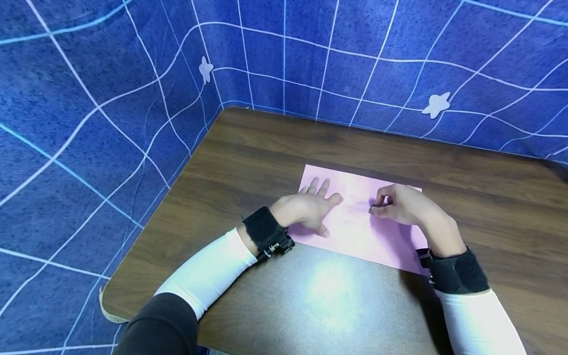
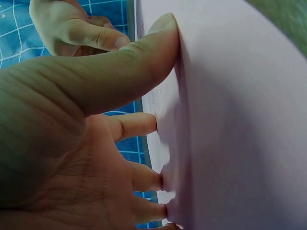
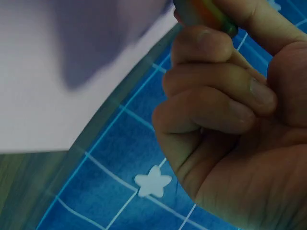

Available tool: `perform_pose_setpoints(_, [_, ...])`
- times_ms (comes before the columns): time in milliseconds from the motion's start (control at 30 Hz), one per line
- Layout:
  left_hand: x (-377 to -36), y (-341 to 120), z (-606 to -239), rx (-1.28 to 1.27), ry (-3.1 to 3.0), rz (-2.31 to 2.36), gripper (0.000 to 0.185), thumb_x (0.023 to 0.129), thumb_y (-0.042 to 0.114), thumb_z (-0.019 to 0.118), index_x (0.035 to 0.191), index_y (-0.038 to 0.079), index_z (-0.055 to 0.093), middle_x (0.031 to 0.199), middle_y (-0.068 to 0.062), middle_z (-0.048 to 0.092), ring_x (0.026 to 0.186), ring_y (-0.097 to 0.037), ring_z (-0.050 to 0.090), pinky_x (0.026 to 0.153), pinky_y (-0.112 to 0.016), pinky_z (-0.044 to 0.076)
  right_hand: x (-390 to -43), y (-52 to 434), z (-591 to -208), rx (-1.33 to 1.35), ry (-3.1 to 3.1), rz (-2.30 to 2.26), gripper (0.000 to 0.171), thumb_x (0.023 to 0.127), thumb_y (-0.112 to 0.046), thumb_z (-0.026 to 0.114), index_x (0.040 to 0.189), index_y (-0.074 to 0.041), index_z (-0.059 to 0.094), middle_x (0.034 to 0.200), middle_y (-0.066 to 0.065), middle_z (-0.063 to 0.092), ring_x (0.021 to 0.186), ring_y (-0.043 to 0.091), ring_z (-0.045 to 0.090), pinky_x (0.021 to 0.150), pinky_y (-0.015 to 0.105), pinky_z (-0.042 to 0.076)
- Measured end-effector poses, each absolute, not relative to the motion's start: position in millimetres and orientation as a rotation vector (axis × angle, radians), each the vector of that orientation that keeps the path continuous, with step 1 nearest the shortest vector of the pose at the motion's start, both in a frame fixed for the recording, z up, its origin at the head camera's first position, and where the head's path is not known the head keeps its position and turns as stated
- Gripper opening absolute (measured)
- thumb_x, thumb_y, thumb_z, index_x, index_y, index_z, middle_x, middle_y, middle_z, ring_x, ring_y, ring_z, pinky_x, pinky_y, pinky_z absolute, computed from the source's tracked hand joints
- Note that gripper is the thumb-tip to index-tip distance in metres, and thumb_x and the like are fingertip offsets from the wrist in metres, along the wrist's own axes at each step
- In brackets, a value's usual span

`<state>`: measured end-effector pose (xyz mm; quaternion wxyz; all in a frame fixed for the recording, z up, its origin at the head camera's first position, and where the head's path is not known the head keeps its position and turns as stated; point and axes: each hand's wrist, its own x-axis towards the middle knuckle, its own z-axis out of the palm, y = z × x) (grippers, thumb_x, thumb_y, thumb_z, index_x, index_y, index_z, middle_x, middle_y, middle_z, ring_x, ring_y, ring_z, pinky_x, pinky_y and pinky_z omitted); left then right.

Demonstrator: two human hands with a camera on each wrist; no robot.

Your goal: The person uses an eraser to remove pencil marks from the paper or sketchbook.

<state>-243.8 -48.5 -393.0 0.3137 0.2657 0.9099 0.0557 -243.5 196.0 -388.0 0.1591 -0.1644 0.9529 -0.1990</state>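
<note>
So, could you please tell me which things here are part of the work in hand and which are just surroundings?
In use:
- pink paper, pressed flat by the left hand
- pen, gripped by the right hand

Surroundings:
- wooden table
- blue grid cloth with white stars

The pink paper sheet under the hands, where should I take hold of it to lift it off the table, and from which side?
Probably the far right corner of the pink paper sheet. It lies flat on the wooden table, so a grip needs an edge. The left hand presses flat on its left part and the right hand holds a pencil near the middle; that corner lies bare, so come from the far side.
</note>
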Motion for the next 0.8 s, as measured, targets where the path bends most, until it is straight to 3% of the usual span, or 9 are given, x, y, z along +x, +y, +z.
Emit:
perform_pose_setpoints(200, [-244, -50, -394, 0.690, 2.395, 0.132, 0.092, 0.089, 0.043, 0.076, 0.160, 0.030, 0.020, 0.171, -0.019, -0.018, 0.156, -0.041, -0.021, 0.130, -0.055, 0.001, -245, 197, -385, -0.505, 2.750, -0.469, 0.013, 0.094, -0.026, 0.070, 0.086, -0.016, 0.070, 0.064, -0.004, 0.053, 0.063, 0.014, 0.048, 0.057, 0.029, 0.035])
perform_pose_setpoints(433, [-245, -51, -396, 0.696, 2.403, 0.134, 0.091, 0.089, 0.044, 0.076, 0.160, 0.030, 0.021, 0.171, -0.020, -0.016, 0.157, -0.042, -0.019, 0.130, -0.056, 0.003, -242, 185, -387, -0.642, 2.806, -0.452, 0.018, 0.100, -0.019, 0.062, 0.086, -0.009, 0.066, 0.069, -0.001, 0.056, 0.062, 0.013, 0.047, 0.059, 0.029, 0.039])
perform_pose_setpoints(533, [-245, -51, -396, 0.701, 2.409, 0.134, 0.090, 0.089, 0.044, 0.077, 0.159, 0.029, 0.023, 0.171, -0.021, -0.013, 0.157, -0.043, -0.017, 0.130, -0.056, 0.004, -240, 176, -390, -0.695, 2.806, -0.536, 0.014, 0.101, -0.018, 0.062, 0.095, -0.007, 0.066, 0.069, -0.001, 0.057, 0.060, 0.012, 0.048, 0.059, 0.029, 0.040])
perform_pose_setpoints(667, [-245, -50, -395, 0.710, 2.413, 0.120, 0.087, 0.088, 0.045, 0.077, 0.156, 0.028, 0.025, 0.171, -0.023, -0.011, 0.157, -0.044, -0.014, 0.130, -0.057, 0.006, -237, 161, -396, -0.745, 2.812, -0.615, 0.012, 0.100, -0.016, 0.064, 0.110, -0.010, 0.067, 0.070, 0.000, 0.063, 0.059, 0.011, 0.051, 0.058, 0.029, 0.043])
perform_pose_setpoints(800, [-245, -47, -393, 0.722, 2.413, 0.099, 0.086, 0.088, 0.047, 0.077, 0.154, 0.027, 0.025, 0.171, -0.023, -0.011, 0.157, -0.045, -0.014, 0.130, -0.057, 0.008, -234, 151, -401, -0.772, 2.863, -0.601, 0.010, 0.098, -0.012, 0.066, 0.108, -0.014, 0.069, 0.076, 0.002, 0.072, 0.064, 0.014, 0.057, 0.062, 0.033, 0.047])
